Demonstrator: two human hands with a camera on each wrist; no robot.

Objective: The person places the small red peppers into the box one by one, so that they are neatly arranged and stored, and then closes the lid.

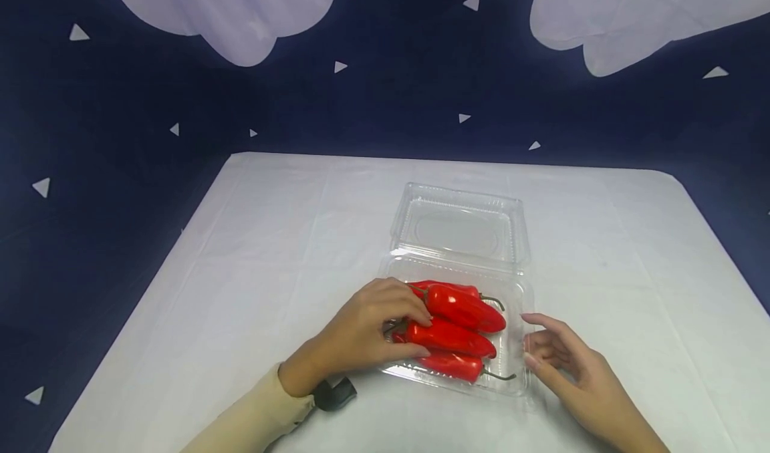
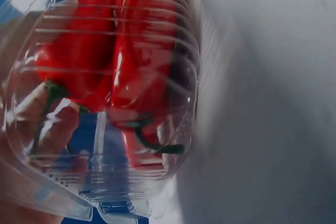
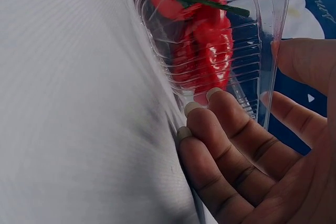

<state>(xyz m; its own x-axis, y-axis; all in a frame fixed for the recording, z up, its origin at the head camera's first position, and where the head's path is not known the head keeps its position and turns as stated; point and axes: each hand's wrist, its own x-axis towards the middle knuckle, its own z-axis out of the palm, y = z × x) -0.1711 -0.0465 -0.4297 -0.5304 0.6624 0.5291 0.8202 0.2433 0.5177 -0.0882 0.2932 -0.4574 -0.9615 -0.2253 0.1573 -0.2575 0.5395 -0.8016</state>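
Observation:
Several glossy red peppers with green stems lie side by side in an open clear plastic clamshell container (image 1: 511, 379). Reaching in from the left, my left hand (image 1: 379, 323) grips a red pepper (image 1: 451, 338) near its stem end, thumb on the near side and fingers over it. Through the clear wall, the left wrist view shows red peppers (image 2: 142, 61) with the fingers behind. At the container's right edge, my right hand (image 1: 571, 366) holds the rim lightly with curved fingers. The right wrist view has its thumb (image 3: 307, 64) at the rim and fingertips against the side wall.
The container's hinged lid (image 1: 460, 229) lies folded back behind the tray. A white cloth covers the table (image 1: 271, 239). Behind stands a dark blue backdrop (image 1: 397, 99) with pale clouds and triangles. A dark band (image 1: 335, 394) shows at the left wrist.

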